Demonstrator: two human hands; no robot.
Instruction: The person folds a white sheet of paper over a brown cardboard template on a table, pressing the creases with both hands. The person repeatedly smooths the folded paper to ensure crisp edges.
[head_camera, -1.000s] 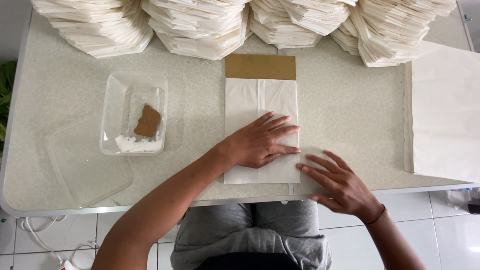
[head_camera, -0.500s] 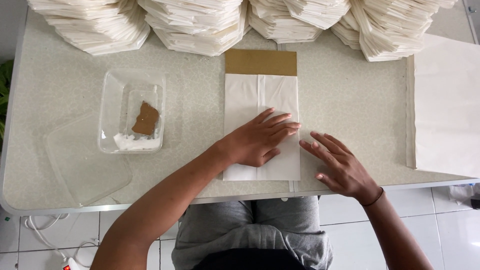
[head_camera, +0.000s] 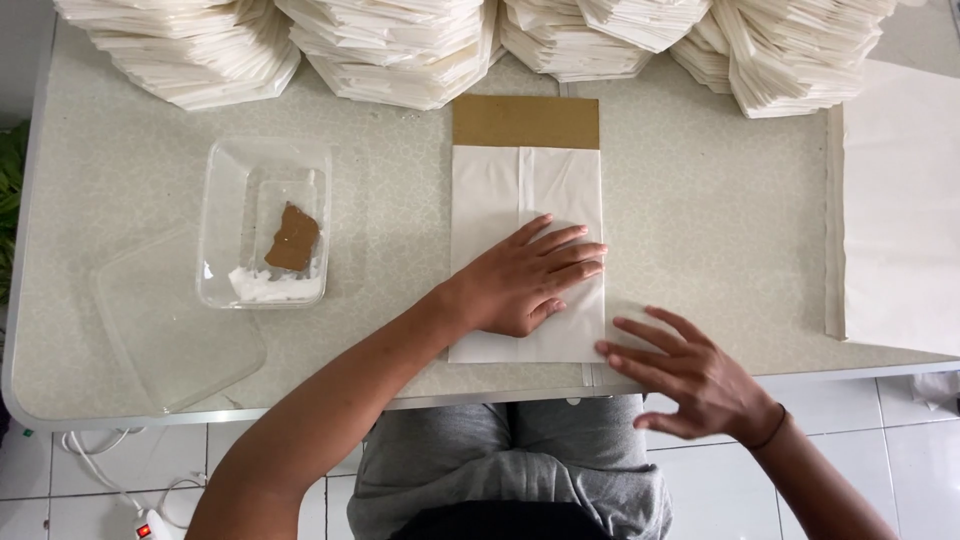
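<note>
A folded white paper sheet (head_camera: 500, 190) lies on the table over a brown cardboard strip (head_camera: 525, 121) that shows at its far end. My left hand (head_camera: 525, 282) lies flat on the sheet's lower half, fingers pointing right, pressing it down. My right hand (head_camera: 690, 372) hovers with fingers spread at the sheet's lower right corner, by the table's front edge, its fingertips at the paper's edge. Neither hand holds anything.
Tall stacks of folded white paper (head_camera: 400, 50) line the table's far edge. A clear plastic tray (head_camera: 225, 200) with a brown scrap and white paste sits at the left, its lid (head_camera: 170, 330) beside it. A pile of large white sheets (head_camera: 900, 210) lies at the right.
My right hand has slid down and right, off the sheet's lower edge toward the table's front. My left hand stays pressed on the paper.
</note>
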